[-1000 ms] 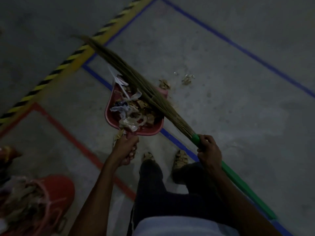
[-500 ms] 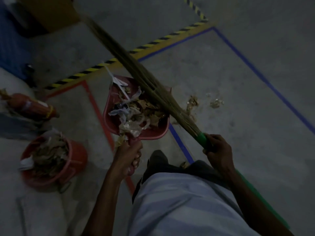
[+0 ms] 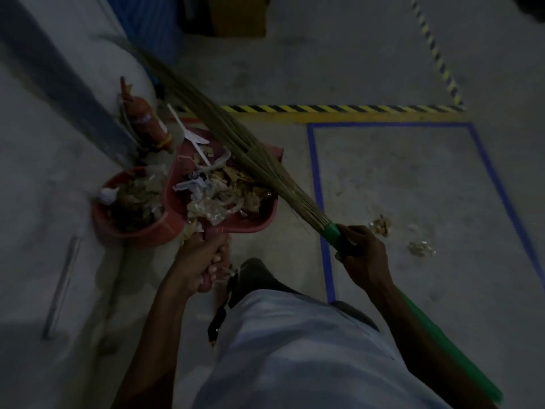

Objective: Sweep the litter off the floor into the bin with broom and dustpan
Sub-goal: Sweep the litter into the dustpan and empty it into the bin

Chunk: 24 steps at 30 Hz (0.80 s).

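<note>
Loaded dustpan at the bin — tipping step comes next.
Bin (image 3: 132, 228) far left, part full; dustpan (image 3: 256, 222) touches its rim, left hand (image 3: 203, 261) clenched on the handle; right hand (image 3: 364, 255) grasps broom (image 3: 250, 160) pinning litter (image 3: 218, 196). Scraps (image 3: 418, 247) remain right. Half-second back, bin sat well apart — next tilt left.

Your red dustpan (image 3: 267, 221) sits heaped with litter (image 3: 216, 191): dry leaves, clear plastic wrap, white paper scraps, one long white strip sticking up past the far rim. Its left edge overlaps the rim of the red bin (image 3: 132, 231), which already holds leaves and wrappers. The broom (image 3: 236, 143), straw bristles on a green handle, lies diagonally across the pan's right side, bristle tips pointing up-left. Two small clumps of scraps (image 3: 398, 234) remain on the floor (image 3: 413, 178) inside the blue-taped rectangle, well apart from the pan.
</note>
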{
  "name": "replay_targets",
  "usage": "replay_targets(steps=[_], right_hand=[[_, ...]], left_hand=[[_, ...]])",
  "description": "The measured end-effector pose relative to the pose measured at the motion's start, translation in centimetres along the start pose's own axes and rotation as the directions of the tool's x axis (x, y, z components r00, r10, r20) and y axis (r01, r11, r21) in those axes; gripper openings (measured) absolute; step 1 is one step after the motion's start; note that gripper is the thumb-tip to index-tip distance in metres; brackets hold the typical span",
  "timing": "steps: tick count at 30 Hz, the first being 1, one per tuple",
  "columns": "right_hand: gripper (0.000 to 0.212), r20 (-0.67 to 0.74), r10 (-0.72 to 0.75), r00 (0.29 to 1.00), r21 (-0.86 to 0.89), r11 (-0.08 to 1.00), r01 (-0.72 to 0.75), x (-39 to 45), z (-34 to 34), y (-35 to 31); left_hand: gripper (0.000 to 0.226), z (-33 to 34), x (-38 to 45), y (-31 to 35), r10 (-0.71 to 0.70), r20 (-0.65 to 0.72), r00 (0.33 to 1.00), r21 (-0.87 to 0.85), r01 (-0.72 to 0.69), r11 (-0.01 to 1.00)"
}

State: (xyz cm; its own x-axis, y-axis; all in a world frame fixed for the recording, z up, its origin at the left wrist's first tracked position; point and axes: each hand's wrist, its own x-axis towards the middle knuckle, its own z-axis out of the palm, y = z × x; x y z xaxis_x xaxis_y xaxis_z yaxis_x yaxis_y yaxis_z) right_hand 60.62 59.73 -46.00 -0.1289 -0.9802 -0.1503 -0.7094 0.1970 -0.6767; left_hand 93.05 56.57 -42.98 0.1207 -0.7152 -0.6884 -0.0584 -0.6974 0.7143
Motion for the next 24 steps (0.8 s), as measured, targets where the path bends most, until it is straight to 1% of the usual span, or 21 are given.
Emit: replay_targets(steps=[4, 8, 11, 17, 20, 24], right_hand=[[0.062, 0.066, -0.069, 0.995, 0.007, 0.998, 0.068, 3.3, 3.6, -4.4], [0.062, 0.11, -0.089, 0.99, -0.018, 0.996, 0.092, 7.3, 8.2, -9.7], [0.063, 0.124, -0.084, 0.989, -0.057, 0.994, 0.092, 10.3, 12.4, -13.8], [0.063, 0.191, -0.003, 0.982, -0.08, 0.997, 0.019, 14.4, 20.5, -22.2], [0.063, 0.22, 0.038, 0.975, -0.109, 0.994, -0.014, 16.0, 23.5, -25.2], [0.063, 0.237, 0.104, 0.966, -0.134, 0.988, -0.074, 18.5, 27.0, -28.6]], left_hand=[[0.034, -5.3, 2.5, 0.0, -0.004, -0.044, 0.999, -0.062, 0.001, 0.998], [0.019, -11.1, 5.6, 1.6, -0.005, -0.063, 0.998, -0.132, -0.003, 0.991], [0.021, -16.2, 8.8, 2.9, -0.02, -0.076, 0.997, -0.141, 0.009, 0.99], [0.033, -26.3, 15.1, 5.2, -0.099, -0.074, 0.992, -0.146, 0.087, 0.986], [0.032, -30.0, 17.9, 5.6, -0.148, -0.055, 0.987, -0.142, 0.139, 0.98], [0.024, -34.0, 22.1, 5.7, -0.211, -0.015, 0.977, -0.193, 0.204, 0.96]])
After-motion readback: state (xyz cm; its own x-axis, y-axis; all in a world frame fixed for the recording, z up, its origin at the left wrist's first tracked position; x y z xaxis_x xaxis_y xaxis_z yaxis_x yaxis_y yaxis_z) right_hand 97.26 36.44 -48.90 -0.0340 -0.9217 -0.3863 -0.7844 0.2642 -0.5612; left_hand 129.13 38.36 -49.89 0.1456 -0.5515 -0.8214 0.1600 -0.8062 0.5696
